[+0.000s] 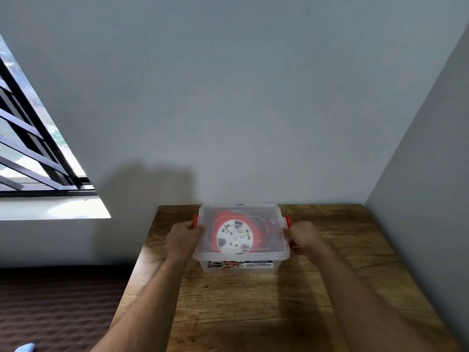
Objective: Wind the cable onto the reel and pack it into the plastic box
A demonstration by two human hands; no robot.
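A clear plastic box (241, 265) stands on the wooden table (253, 313) near the back wall, with its clear lid (274, 247) on top. Through the lid I see a red cable reel (234, 233) with a white round hub lying flat inside. My left hand (184, 237) grips the box's left side at the red latch (195, 221). On the opposite side, my right hand (304, 236) holds the red latch (288, 221) there.
Grey walls close the table in at the back and right. A barred window (30, 148) with a white sill is at the left. Dark ribbed flooring (55, 308) lies left of the table.
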